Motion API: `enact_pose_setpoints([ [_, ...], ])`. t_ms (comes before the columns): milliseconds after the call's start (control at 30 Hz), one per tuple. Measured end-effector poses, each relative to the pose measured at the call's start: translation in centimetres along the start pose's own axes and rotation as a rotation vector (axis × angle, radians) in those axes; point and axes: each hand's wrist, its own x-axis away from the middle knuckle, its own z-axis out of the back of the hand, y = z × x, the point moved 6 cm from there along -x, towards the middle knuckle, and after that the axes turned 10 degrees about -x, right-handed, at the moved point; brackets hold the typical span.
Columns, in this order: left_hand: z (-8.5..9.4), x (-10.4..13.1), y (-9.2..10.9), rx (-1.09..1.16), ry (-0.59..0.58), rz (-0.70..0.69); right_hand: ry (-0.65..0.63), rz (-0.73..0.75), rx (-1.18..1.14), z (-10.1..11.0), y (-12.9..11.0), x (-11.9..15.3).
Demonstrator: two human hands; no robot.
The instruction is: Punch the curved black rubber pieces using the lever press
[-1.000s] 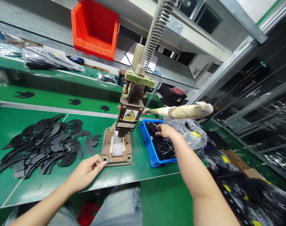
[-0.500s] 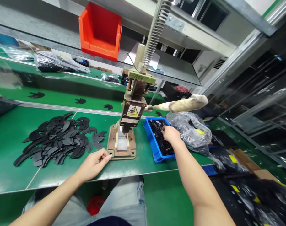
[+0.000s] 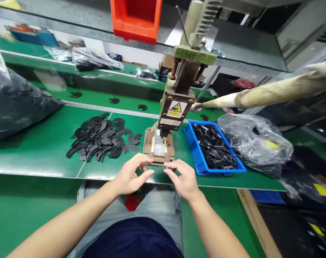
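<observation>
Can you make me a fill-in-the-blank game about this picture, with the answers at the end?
1. The tray full of small black pieces is ____ in colour.
2. The big pile of curved black pieces is on the ____ side of the press.
3. The warning sign on the press is shaped like a ____.
4. The hand nearer the tray, pinching a small dark piece, is the person's ____ one.

Missing words: blue; left; triangle; right

Reaching inward from the lower edge with bare forearms (image 3: 71,218), curling the left hand (image 3: 132,175) below centre with thumb parted, pinching with the right hand (image 3: 183,178) nearby
</observation>
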Motion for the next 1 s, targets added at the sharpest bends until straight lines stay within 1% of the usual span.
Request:
enact_pose_setpoints([
  [100,0.1,0.6,0.6,0.003,-0.023,-0.033,-0.025,0.025,-0.085,-1.7,-0.2,0.0],
  [200,0.2,0.9,0.9,0.020,-0.031,-0.075,-0.047,0.041,-0.127,-2.4,-0.2,0.0],
  [433,-0.3,0.9,1.5,0.018,-0.073,-0.068,-0.075,0.058,-0.149,-3.2,-0.2,0.3],
  [500,-0.3,0.8,1.7,0.010,-0.077,-0.100,-0.084,0.063,-0.145,-3.3,-0.3,0.4],
  [567,-0.1,0.5,1.6,-0.018,-0.079,-0.141,-0.092,0.064,-0.131,-3.0,-0.4,0.2],
  [633,0.5,-0.5,0.9,-0.079,-0.049,-0.152,-0.051,0.050,-0.103,-1.5,-0.2,-0.6],
  [667,0.9,-1.3,0.2,-0.124,-0.020,-0.139,-0.002,0.037,-0.084,-0.2,-0.1,-1.3],
  [700,1.4,-2.3,-0.7,-0.175,0.015,-0.120,0.082,0.029,-0.068,1.7,-0.2,-2.2],
  [767,2.1,-4.5,-2.6,-0.278,0.077,-0.088,0.303,0.054,-0.061,6.2,-1.0,-4.5],
  [800,2.2,-5.7,-3.4,-0.321,0.096,-0.085,0.465,0.120,-0.097,8.8,-2.0,-5.7],
  [833,2.1,-6.8,-4.2,-0.359,0.098,-0.089,0.548,0.221,-0.142,11.0,-3.4,-7.0],
  [867,1.9,-7.9,-4.9,-0.399,0.085,-0.100,0.559,0.319,-0.183,12.6,-5.0,-8.4],
  [933,0.9,-9.4,-5.7,-0.488,0.022,-0.138,0.480,0.503,-0.264,14.8,-8.5,-11.1],
  [1000,-0.2,-10.4,-5.9,-0.591,-0.054,-0.184,0.322,0.545,-0.297,15.1,-11.1,-13.2],
])
